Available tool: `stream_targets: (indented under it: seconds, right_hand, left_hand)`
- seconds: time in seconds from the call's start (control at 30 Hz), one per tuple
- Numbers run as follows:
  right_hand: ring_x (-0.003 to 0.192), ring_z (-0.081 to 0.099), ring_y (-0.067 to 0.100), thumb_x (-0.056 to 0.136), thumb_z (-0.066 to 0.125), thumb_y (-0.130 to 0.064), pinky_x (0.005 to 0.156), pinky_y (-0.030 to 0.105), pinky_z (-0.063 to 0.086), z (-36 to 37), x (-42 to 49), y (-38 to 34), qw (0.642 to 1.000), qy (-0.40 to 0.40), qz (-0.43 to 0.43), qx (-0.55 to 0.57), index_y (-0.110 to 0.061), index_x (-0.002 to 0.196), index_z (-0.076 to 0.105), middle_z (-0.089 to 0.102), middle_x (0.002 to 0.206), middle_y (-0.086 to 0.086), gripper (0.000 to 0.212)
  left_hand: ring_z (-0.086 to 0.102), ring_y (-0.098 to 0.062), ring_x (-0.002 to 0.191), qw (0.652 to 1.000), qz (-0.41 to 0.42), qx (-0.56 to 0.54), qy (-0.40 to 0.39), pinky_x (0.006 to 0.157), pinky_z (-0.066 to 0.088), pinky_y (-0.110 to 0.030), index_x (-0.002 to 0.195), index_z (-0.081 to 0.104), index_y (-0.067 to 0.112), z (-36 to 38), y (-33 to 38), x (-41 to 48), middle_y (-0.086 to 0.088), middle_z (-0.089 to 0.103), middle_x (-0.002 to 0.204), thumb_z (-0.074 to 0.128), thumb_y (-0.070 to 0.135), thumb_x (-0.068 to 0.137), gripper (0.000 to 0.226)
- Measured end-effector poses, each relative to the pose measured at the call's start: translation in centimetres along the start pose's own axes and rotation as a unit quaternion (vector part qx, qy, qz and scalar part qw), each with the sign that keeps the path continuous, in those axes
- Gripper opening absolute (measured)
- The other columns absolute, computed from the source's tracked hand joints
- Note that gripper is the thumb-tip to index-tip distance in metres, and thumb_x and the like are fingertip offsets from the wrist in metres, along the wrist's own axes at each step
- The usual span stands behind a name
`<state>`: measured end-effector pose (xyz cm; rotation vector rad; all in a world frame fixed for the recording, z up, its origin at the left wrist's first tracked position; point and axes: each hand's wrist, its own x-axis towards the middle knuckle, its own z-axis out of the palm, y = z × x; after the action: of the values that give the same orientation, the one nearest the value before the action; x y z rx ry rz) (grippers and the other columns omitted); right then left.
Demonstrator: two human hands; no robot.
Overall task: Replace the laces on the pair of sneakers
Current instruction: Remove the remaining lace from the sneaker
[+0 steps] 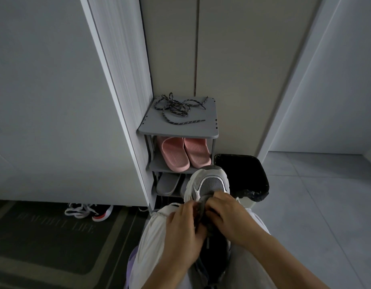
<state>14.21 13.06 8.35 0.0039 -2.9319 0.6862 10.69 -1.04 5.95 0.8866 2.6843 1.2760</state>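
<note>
We pinch the sneaker's [208, 185] tongue area with both hands, left hand [183, 228] and right hand [228, 217] closed on it; dark laces [178, 108] lie beyond them on the rack [209, 130].

Your little gray shoe rack [178, 130] has dark speckled laces [179, 108] piled on top, pink slippers [185, 153] below, gray slippers [167, 183] under those.

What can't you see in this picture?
- Head view: the sneaker's lace holes, covered by the left hand and right hand.
- What each grip pinches: fingers overlap.
- Shoes under the cabinet: mostly hidden by its bottom edge.
- Doormat lettering: too dim.
</note>
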Motion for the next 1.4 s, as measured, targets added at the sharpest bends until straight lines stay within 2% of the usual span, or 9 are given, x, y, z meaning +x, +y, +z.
stream_targets:
  seconds: [0.13, 0.27, 0.4, 0.57, 0.67, 0.8, 1.0, 1.2, 1.4]
  right_hand:
    - [0.06, 0.056, 0.011, 0.061, 0.061, -0.017, 0.054, 0.021, 0.048, 0.2, -0.2, -0.6, 0.994, 0.011, -0.055, -0.09, -0.021, 0.068, 0.056, 0.053, 0.067, -0.008, 0.009]
    - [0.059, 0.055, 0.012, 0.075, 0.047, -0.028, 0.06, 0.017, 0.038, 0.7, -0.5, -0.6, 0.997, 0.058, -0.001, -0.048, -0.02, 0.064, 0.055, 0.052, 0.067, -0.005, 0.016]
    - [0.062, 0.054, 0.015, 0.075, 0.046, -0.031, 0.062, 0.021, 0.037, 1.8, -0.3, -0.7, 0.994, 0.101, 0.02, -0.029, -0.018, 0.066, 0.056, 0.049, 0.071, -0.002, 0.019]
    - [0.066, 0.054, 0.017, 0.075, 0.055, -0.032, 0.053, 0.028, 0.049, 1.3, 0.5, -0.6, 0.992, 0.116, 0.038, -0.036, -0.017, 0.069, 0.06, 0.05, 0.076, -0.001, 0.016]
    - [0.066, 0.055, 0.015, 0.077, 0.043, -0.032, 0.054, 0.025, 0.049, 1.4, 0.5, -0.6, 0.991, 0.116, 0.017, -0.068, -0.018, 0.068, 0.06, 0.053, 0.075, -0.003, 0.023]
    - [0.06, 0.056, 0.012, 0.074, 0.043, -0.033, 0.049, 0.021, 0.042, 1.5, 0.0, -0.4, 0.99, 0.115, 0.024, -0.072, -0.021, 0.069, 0.059, 0.053, 0.07, -0.007, 0.021]
    - [0.057, 0.053, 0.012, 0.078, 0.044, -0.029, 0.045, 0.018, 0.036, 1.0, -0.7, -0.2, 0.991, 0.118, -0.003, -0.057, -0.017, 0.067, 0.059, 0.051, 0.073, -0.001, 0.022]
    - [0.051, 0.055, 0.013, 0.076, 0.042, -0.029, 0.037, 0.023, 0.038, 0.6, -0.7, -0.3, 0.992, 0.081, -0.014, -0.097, -0.022, 0.071, 0.053, 0.053, 0.068, -0.004, 0.014]
    - [0.084, 0.06, 0.023, 0.064, 0.006, -0.044, 0.069, 0.036, 0.045, -0.6, -0.4, -1.1, 0.994, -0.019, -0.001, -0.11, -0.019, 0.09, 0.054, 0.06, 0.095, -0.002, 0.06]
  left_hand:
    - [0.059, -0.007, 0.09, 0.998, -0.018, -0.054, 0.01, 0.083, 0.049, -0.03, 0.102, 0.059, 0.027, 0.0, -0.1, -0.1, 0.016, 0.064, 0.094, 0.047, 0.017, 0.072, 0.034]
    - [0.061, 0.007, 0.083, 0.986, -0.044, -0.152, -0.056, 0.071, 0.043, -0.006, 0.09, 0.057, 0.038, -1.7, -0.6, 0.8, 0.027, 0.065, 0.086, 0.062, 0.016, 0.084, 0.023]
    - [0.055, 0.004, 0.068, 0.986, -0.015, -0.106, -0.128, 0.064, 0.04, -0.01, 0.077, 0.051, 0.03, -2.7, -1.5, 2.8, 0.016, 0.06, 0.068, 0.056, 0.012, 0.09, 0.023]
    - [0.056, -0.005, 0.058, 0.99, -0.04, -0.127, -0.046, 0.057, 0.044, -0.017, 0.069, 0.051, 0.019, -3.2, -1.8, 3.2, 0.0, 0.059, 0.062, 0.054, 0.012, 0.091, 0.023]
    - [0.059, -0.014, 0.062, 0.991, -0.055, -0.104, -0.064, 0.064, 0.047, -0.032, 0.07, 0.052, 0.02, -2.9, -2.5, 2.9, -0.003, 0.061, 0.065, 0.054, 0.02, 0.091, 0.022]
    - [0.054, -0.008, 0.063, 0.993, -0.036, -0.051, -0.099, 0.06, 0.04, -0.023, 0.069, 0.05, 0.028, -2.0, -2.5, 2.4, 0.005, 0.056, 0.061, 0.054, 0.024, 0.091, 0.023]
    - [0.059, 0.002, 0.077, 0.983, -0.062, -0.141, -0.098, 0.07, 0.044, -0.015, 0.088, 0.055, 0.028, -2.1, -1.0, 2.0, 0.013, 0.064, 0.081, 0.06, 0.022, 0.087, 0.008]
    - [0.06, -0.005, 0.082, 0.986, -0.069, -0.108, -0.109, 0.068, 0.045, -0.01, 0.1, 0.048, 0.023, -1.5, 0.1, 2.0, 0.011, 0.061, 0.089, 0.066, 0.017, 0.079, 0.028]
    - [0.055, 0.012, 0.072, 0.995, -0.058, -0.077, -0.023, 0.059, 0.041, -0.005, 0.091, 0.052, 0.025, -1.5, 0.6, 1.6, 0.016, 0.058, 0.073, 0.07, 0.01, 0.071, 0.031]
